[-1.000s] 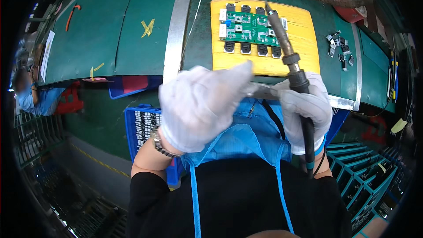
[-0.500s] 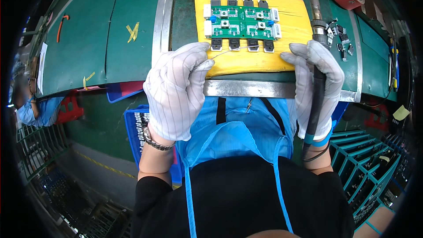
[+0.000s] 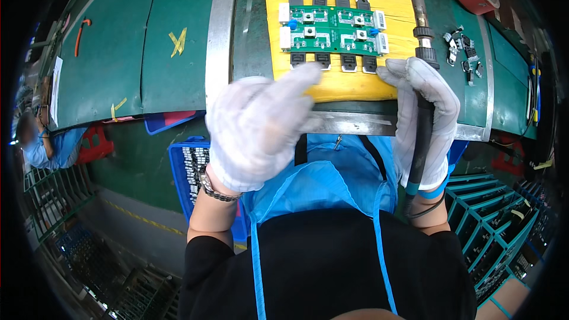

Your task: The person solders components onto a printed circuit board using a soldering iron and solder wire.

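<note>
The right hand [image 3: 425,115], in a white glove, is wrapped around the dark handle of a soldering iron [image 3: 421,29], whose metal barrel runs up and away from the fist along the right edge of a yellow pad [image 3: 349,86]. Just left of that grip, a green circuit board [image 3: 332,28] lies on the pad (black components line its near and far edges). The gloved left hand [image 3: 258,124] hovers left of the grip, fingertips [image 3: 308,74] at the pad's near edge. Loose small black parts [image 3: 462,47] lie right of the iron on the green bench [image 3: 160,53].
</note>
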{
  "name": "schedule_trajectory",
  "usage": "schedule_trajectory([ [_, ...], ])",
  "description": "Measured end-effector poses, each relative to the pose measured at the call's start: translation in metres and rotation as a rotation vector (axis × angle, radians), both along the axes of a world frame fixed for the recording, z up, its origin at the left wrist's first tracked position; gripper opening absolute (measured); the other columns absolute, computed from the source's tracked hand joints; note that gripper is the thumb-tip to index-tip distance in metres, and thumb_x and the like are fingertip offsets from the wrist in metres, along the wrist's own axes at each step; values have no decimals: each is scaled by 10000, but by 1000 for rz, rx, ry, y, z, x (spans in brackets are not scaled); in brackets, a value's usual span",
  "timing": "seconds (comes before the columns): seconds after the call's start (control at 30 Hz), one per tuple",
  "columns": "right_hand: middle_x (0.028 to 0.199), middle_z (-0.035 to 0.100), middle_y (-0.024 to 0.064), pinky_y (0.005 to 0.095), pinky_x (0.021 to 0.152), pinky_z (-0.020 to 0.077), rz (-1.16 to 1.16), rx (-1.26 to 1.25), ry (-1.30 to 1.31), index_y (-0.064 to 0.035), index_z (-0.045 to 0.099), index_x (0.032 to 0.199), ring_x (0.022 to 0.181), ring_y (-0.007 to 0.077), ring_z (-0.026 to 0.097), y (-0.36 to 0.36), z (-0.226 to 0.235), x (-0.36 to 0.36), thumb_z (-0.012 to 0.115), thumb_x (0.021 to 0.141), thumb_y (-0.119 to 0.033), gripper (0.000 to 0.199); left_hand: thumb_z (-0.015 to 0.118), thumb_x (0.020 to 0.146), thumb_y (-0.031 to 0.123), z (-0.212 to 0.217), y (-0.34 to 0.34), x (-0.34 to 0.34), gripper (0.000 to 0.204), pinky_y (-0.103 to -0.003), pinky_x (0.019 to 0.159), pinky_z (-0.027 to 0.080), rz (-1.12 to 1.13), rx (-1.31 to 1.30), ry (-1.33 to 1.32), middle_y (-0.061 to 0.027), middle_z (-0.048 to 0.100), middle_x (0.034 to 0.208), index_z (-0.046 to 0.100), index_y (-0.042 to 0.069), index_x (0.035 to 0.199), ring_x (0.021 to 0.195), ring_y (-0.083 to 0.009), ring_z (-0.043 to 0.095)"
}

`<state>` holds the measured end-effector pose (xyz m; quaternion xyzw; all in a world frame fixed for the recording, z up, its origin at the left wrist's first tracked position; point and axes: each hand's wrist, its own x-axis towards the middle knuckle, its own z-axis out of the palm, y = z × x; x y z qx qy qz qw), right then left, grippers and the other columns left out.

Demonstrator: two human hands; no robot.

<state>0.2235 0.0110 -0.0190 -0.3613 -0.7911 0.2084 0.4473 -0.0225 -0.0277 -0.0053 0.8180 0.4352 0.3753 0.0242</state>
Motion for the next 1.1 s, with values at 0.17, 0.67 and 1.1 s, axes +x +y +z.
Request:
schedule_trajectory([
  [0.17,1215,640,233,406,970,562,-9,-28,-7,-50,463,1293,1068,305,707,-1,-3,4,528,982,92,348,731,797,117,-3,1,5,266,-359,826,483,48,-57,176,-40,695,1281,608,105,1032,910,-227,637],
  [0.67,981,683,195,356,790,561,-187,-98,403,14,524,1296,727,200,686,-9,8,8,581,994,-482,583,844,748,109,5,-9,-28,258,-310,664,492,567,175,-76,15,661,836,759,155,987,755,-181,594],
  [1.1,1087,635,164,237,642,491,-233,-229,323,35,563,1210,701,119,602,-21,5,-22,651,970,-285,410,785,705,-70,-4,-25,-19,313,-307,648,478,485,161,-3,-21,678,850,686,92,953,697,-192,565],
])
